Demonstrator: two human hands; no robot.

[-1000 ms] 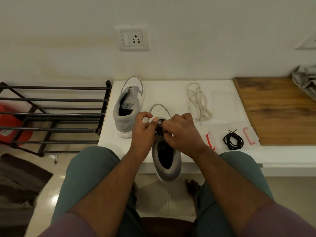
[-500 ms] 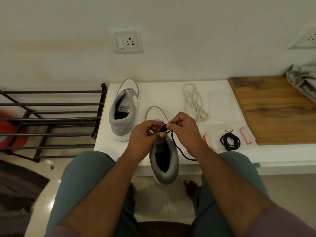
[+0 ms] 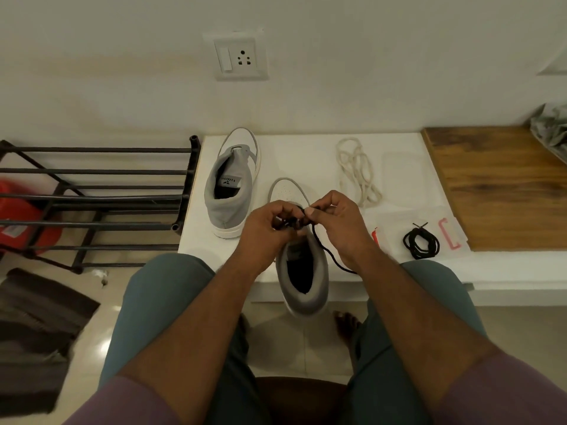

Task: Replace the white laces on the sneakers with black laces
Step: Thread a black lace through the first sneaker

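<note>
A black metal shoe rack [image 3: 92,197] stood at the far left on the floor, with a red object [image 3: 18,216] behind its bars and a dark folded mat [image 3: 36,329] lying in front of it. Just right of the rack, on the white table [image 3: 306,151], a grey high-top sneaker with a white toe and sole [image 3: 234,182] sat unlaced, toe toward the wall. Beside it, nearer the person, the second grey sneaker with a white perforated toe [image 3: 302,268] lay with its heel past the table's front edge. The left hand [image 3: 267,231] hovered over that sneaker's eyelet area, its fingers curled and pinching a black lace [image 3: 325,256] at the tongue. The right hand [image 3: 340,225] met it there, thumb and forefinger pinching the same lace, which trailed in a loop down the sneaker's right side. Farther right, a bundle of white laces [image 3: 357,176] lay loose on the table, well apart from both shoes. A coiled black lace [image 3: 421,242] rested on clear plastic packaging with red clips [image 3: 449,237], near the table's front. A brown wooden board [image 3: 503,188] covered the right end, with a crumpled grey cloth [image 3: 552,130] at its far corner
</note>
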